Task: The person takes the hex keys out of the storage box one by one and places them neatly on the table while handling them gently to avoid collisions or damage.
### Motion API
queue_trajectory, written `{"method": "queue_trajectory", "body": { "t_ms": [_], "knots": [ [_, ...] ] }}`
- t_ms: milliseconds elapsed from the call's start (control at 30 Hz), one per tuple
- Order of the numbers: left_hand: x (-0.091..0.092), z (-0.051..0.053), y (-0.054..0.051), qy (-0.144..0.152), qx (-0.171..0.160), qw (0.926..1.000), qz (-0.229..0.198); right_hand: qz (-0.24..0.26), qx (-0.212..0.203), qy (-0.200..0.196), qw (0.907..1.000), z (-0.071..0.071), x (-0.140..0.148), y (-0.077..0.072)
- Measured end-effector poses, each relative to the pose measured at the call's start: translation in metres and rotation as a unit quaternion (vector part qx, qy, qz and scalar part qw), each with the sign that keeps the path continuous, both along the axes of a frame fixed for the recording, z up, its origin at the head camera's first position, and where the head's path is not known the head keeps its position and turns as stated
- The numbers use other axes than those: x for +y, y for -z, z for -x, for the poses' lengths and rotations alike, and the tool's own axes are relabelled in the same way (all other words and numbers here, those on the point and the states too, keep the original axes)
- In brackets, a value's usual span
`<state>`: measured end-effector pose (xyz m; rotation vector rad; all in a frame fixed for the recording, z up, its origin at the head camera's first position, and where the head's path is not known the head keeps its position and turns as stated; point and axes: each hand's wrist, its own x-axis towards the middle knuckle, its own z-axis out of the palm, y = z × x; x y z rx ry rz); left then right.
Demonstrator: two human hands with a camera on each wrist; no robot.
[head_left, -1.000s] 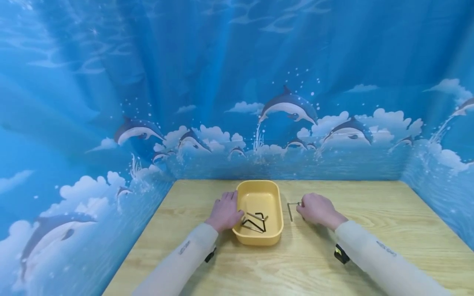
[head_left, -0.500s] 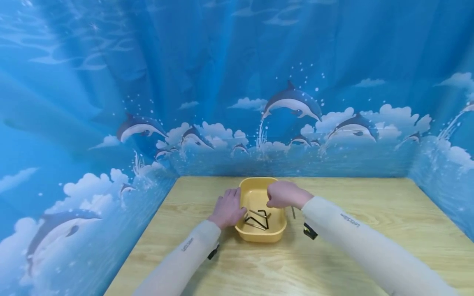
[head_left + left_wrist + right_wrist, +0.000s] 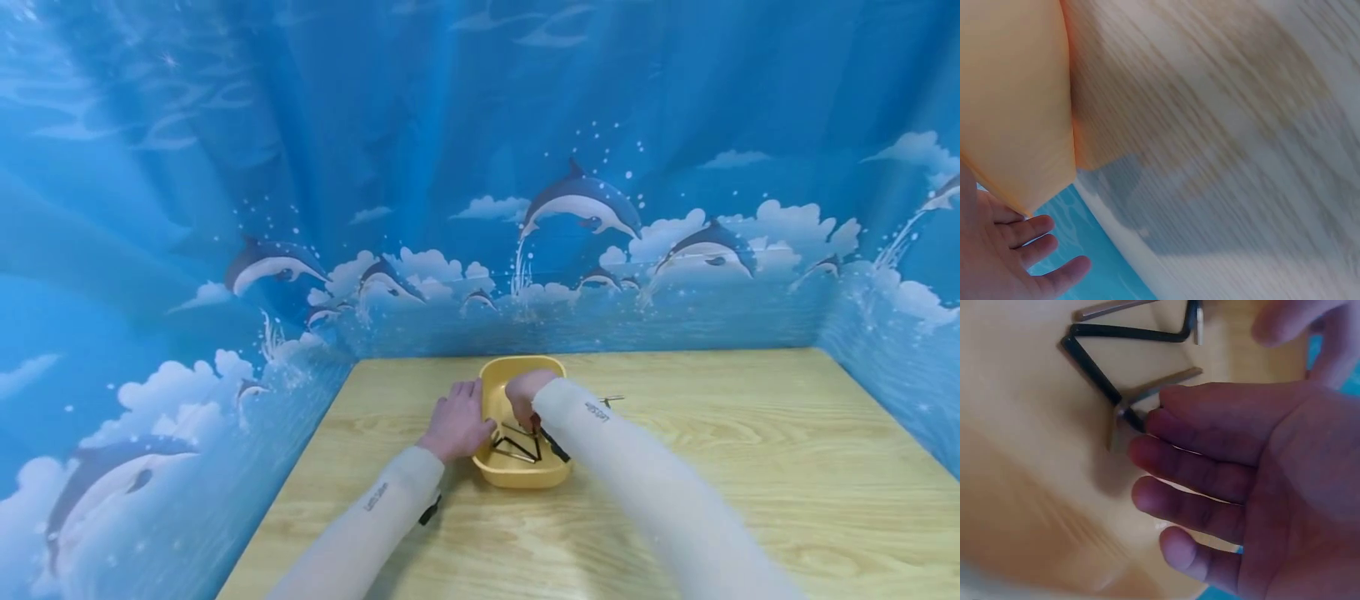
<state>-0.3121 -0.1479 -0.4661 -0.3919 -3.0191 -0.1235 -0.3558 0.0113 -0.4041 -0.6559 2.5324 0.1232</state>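
A yellow plastic tray (image 3: pixel 525 480) stands on the table. My left hand (image 3: pixel 456 423) holds its left wall, thumb over the rim and fingers outside; in the left wrist view the left hand (image 3: pixel 1010 250) shows at the tray's corner. Inside the tray lie several hex keys, black and silver. My right hand (image 3: pixel 525 398) reaches down into it. Seen from the right wrist, the right hand (image 3: pixel 1222 469) has loosely extended fingers, its thumb and index tips beside a black hex key (image 3: pixel 1094 369) and a silver hex key (image 3: pixel 1160 384). No grip on either shows.
To the right of the tray, hex keys (image 3: pixel 611 399) lie on the wooden table (image 3: pixel 735 450), partly hidden by the right sleeve (image 3: pixel 637 475). A blue curtain (image 3: pixel 420 183) printed with dolphins rises behind the table and along both sides.
My right hand has moved left, from the hex key on the table at the right, over the tray's rim and down into the tray. My left hand stays at the tray's wall.
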Motion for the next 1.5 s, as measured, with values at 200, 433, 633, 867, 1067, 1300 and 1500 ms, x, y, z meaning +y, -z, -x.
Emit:
{"method": "queue_trajectory", "body": {
  "t_ms": [200, 433, 633, 867, 1067, 1300, 1500],
  "knots": [
    [0.0, -0.001, 0.0, -0.003, 0.0, 1.0, 0.003, -0.039, 0.013, -0.018, 0.999, 0.0, -0.006, 0.006],
    [0.0, -0.001, 0.0, -0.001, 0.002, 1.0, -0.003, -0.026, 0.035, 0.008, 0.999, -0.011, -0.008, 0.001],
    [0.0, 0.001, 0.002, -0.004, -0.001, 1.0, -0.004, -0.021, 0.043, 0.021, 0.9986, -0.018, -0.008, -0.002],
    [0.0, 0.003, 0.004, -0.005, -0.002, 1.0, 0.0, -0.048, 0.046, 0.02, 0.9976, -0.009, -0.008, 0.011],
    [-0.001, 0.001, 0.002, -0.002, -0.003, 1.0, -0.004, -0.066, 0.05, 0.006, 0.9966, -0.005, -0.01, 0.017],
    [-0.001, 0.0, 0.002, -0.002, -0.004, 0.9999, -0.01, -0.05, 0.046, -0.001, 0.9977, -0.005, -0.008, 0.012],
    [-0.001, -0.001, 0.002, -0.002, -0.013, 0.9998, -0.013, -0.047, 0.084, -0.029, 0.9949, -0.004, -0.005, 0.009]
  ]
}}
